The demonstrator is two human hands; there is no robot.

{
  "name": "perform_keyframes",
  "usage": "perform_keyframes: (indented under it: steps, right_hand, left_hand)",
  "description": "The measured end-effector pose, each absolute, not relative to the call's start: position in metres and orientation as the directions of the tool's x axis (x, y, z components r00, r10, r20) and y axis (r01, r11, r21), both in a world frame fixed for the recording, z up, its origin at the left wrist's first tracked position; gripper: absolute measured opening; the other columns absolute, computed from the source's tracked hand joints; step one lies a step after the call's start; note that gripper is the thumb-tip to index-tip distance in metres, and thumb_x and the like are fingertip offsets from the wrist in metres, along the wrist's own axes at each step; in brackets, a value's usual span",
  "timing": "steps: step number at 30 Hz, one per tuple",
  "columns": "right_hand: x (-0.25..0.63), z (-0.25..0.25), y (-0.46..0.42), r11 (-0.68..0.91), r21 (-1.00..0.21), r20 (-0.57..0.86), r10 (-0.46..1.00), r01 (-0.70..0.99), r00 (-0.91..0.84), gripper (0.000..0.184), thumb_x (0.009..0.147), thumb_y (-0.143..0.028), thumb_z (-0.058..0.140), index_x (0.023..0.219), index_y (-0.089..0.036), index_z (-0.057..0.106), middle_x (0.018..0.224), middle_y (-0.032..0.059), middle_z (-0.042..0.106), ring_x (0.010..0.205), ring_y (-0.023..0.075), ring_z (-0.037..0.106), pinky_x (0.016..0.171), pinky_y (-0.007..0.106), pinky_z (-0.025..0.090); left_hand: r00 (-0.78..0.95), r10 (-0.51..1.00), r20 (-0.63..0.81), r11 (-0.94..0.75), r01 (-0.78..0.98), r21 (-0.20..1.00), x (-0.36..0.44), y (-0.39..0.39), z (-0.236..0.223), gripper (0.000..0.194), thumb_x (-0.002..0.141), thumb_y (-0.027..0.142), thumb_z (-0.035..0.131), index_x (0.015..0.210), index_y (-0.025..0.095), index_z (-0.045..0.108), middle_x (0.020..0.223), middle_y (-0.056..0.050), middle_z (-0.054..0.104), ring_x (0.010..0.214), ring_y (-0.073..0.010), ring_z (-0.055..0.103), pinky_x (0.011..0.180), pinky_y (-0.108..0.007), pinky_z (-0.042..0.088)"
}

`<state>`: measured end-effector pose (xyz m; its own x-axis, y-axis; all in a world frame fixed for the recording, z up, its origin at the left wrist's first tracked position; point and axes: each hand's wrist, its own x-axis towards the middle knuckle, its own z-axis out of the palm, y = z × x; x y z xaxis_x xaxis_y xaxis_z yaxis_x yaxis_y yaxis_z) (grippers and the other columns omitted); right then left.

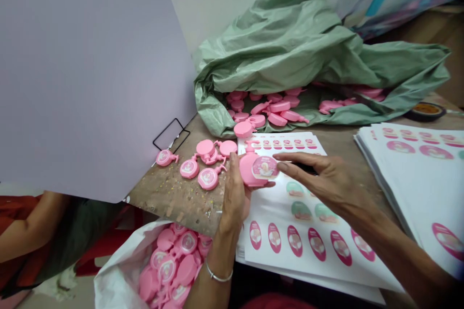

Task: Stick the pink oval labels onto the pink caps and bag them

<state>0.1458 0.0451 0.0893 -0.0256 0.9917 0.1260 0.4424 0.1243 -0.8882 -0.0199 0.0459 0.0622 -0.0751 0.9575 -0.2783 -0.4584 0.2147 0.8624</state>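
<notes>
My left hand [237, 193] is wrapped round a pink toy pump bottle [248, 170], holding it above the sticker sheets. Between the thumb and forefinger of my right hand [326, 178] is the right edge of a round pink sticker [266, 168], which overlaps the front of the bottle. I cannot tell how much of the sticker touches the bottle. Beneath both hands lies a stack of white sticker sheets [268, 263] printed with pink ovals and green shapes. Left of my left hand, several pink bottles [208, 178] rest on the table, some with round labels.
A green sack [282, 53] spills plain pink bottles [279, 106] at the back. Below the table edge, a white bag [119, 270] holds labelled ones. Another sheet stack [413, 178] and a tape roll [424, 111] lie right. A wire stand [170, 135] and someone's arm [32, 227] are left.
</notes>
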Motion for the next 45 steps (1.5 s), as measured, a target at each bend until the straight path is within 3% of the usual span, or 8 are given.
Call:
perform_keyframes:
  steps: [4, 8, 16, 35, 45]
  right_hand:
    - [0.141, 0.081, 0.047, 0.092, -0.91, 0.065, 0.995, 0.405, -0.079, 0.033, 0.076, -0.05, 0.067, 0.094, -0.023, 0.077, 0.091, 0.003, 0.076, 0.079, 0.0223, 0.07, 0.061, 0.029, 0.054]
    - [0.143, 0.079, 0.046, 0.115, -0.912, 0.074, 0.99, 0.394, -0.118, 0.031, 0.078, -0.049, 0.066, 0.092, -0.024, 0.077, 0.091, 0.0025, 0.076, 0.079, 0.0212, 0.07, 0.063, 0.028, 0.055]
    - [0.142, 0.083, 0.042, 0.148, -0.895, 0.107, 0.987, 0.42, -0.12, 0.027, 0.08, -0.046, 0.066, 0.091, -0.023, 0.077, 0.088, 0.0018, 0.076, 0.075, 0.0202, 0.07, 0.058, 0.027, 0.054]
    - [0.143, 0.08, 0.041, 0.175, -0.884, 0.136, 0.984, 0.434, -0.118, 0.027, 0.08, -0.044, 0.067, 0.092, -0.022, 0.077, 0.091, 0.0025, 0.076, 0.077, 0.02, 0.07, 0.063, 0.027, 0.055]
    - [0.14, 0.081, 0.04, 0.165, -0.887, 0.143, 0.986, 0.43, -0.083, 0.026, 0.079, -0.044, 0.068, 0.089, -0.022, 0.077, 0.086, 0.0024, 0.076, 0.071, 0.0193, 0.07, 0.057, 0.026, 0.054]
  left_hand:
    - [0.074, 0.951, -0.301, 0.292, -0.539, 0.79, -0.008, 0.037, 0.063, 0.059, 0.092, 0.061, 0.037, 0.114, 0.012, 0.062, 0.102, -0.014, 0.07, 0.09, -0.0269, 0.069, 0.072, -0.04, 0.06]
    - [0.085, 0.95, -0.3, 0.295, -0.56, 0.774, -0.007, 0.035, 0.061, 0.056, 0.093, 0.058, 0.039, 0.11, 0.011, 0.063, 0.098, -0.013, 0.071, 0.084, -0.0243, 0.07, 0.07, -0.037, 0.061]
    - [0.089, 0.958, -0.272, 0.276, -0.537, 0.797, -0.009, 0.034, 0.055, 0.061, 0.09, 0.063, 0.04, 0.119, 0.014, 0.061, 0.101, -0.012, 0.07, 0.087, -0.025, 0.069, 0.069, -0.039, 0.061]
    - [0.07, 0.965, -0.252, 0.25, -0.531, 0.81, -0.009, 0.033, 0.058, 0.057, 0.092, 0.06, 0.04, 0.119, 0.014, 0.062, 0.113, -0.012, 0.068, 0.094, -0.0245, 0.068, 0.073, -0.038, 0.061]
    - [0.084, 0.956, -0.28, 0.279, -0.553, 0.785, -0.009, 0.034, 0.057, 0.06, 0.089, 0.063, 0.044, 0.118, 0.015, 0.063, 0.104, -0.011, 0.07, 0.096, -0.0265, 0.068, 0.073, -0.04, 0.061]
